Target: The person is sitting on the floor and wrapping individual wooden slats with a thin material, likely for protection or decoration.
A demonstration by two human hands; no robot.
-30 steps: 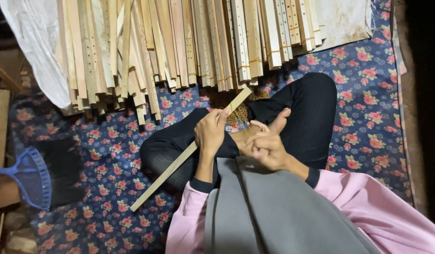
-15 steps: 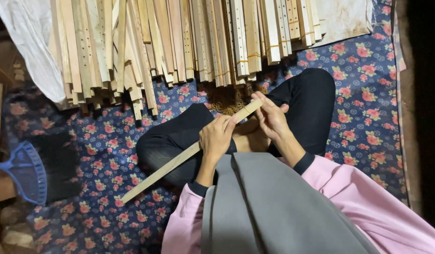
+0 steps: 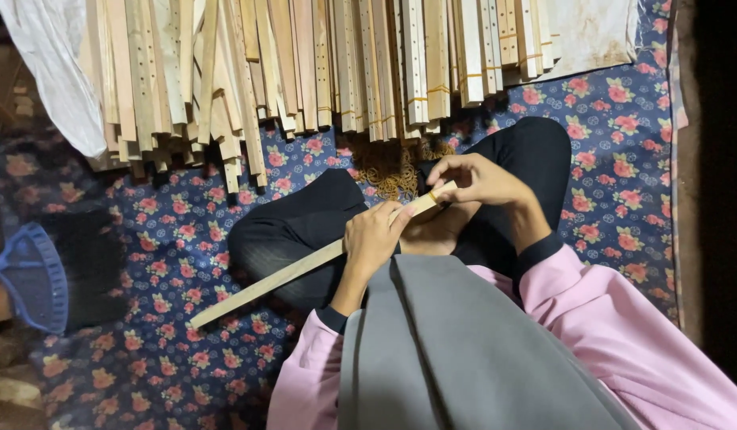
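I sit cross-legged on a floral mat and hold a long, thin wooden slat (image 3: 285, 275) slanted across my lap. My left hand (image 3: 374, 239) is wrapped around the slat near its upper part. The fingers of my right hand (image 3: 481, 181) pinch the slat's upper end. The slat's lower end points down to the left, above the mat. A small heap of golden wire loops (image 3: 394, 169) lies on the mat just beyond my knees.
A big pile of wooden slats (image 3: 320, 64) with drilled holes, some bundled with bands, lies across the top. A white cloth (image 3: 58, 72) sits top left, a blue plastic object (image 3: 30, 275) at the left edge. The blue floral mat (image 3: 169, 239) covers the floor.
My right hand moved from beside the left hand up to the slat's upper end. The slat dropped lower and now lies flatter across my lap.
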